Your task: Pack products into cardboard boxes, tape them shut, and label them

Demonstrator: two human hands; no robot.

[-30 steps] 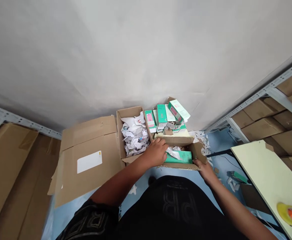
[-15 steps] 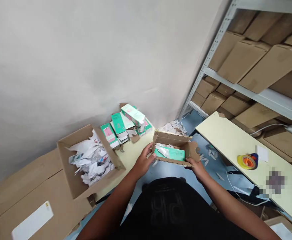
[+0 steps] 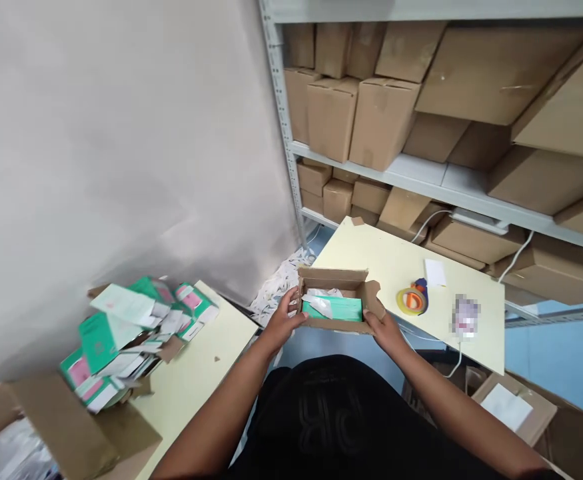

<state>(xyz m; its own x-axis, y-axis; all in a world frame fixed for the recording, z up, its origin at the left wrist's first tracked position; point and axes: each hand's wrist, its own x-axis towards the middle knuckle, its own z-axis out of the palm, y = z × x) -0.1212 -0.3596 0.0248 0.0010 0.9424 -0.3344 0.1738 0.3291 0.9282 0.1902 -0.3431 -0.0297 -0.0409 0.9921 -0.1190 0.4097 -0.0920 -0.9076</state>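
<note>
Both arms (image 3: 216,407) stretch forward, left grip (image 3: 280,325) and right grip (image 3: 386,332) curled, thumbs (image 3: 298,320) pointing inward.

Since a second ago, small carton (image 3: 338,326) has been carried away from the surface (image 3: 221,340) with the green boxes. Left hand (image 3: 285,319) has been shifted from over the carton's top to its left end; the green box's left end inside has been uncovered. View has been turned right. Pile of green boxes (image 3: 98,337), formerly just beyond the hands, is now found well left of them. Scrap-filled carton (image 3: 64,423), formerly near the left hand, is now seen far left, partly cut off. Second surface (image 3: 366,253), formerly right of the right hand (image 3: 386,330), has been brought ahead, tape roll (image 3: 412,303) now near that hand. Shelf (image 3: 421,185) has been brought ahead too.
</note>
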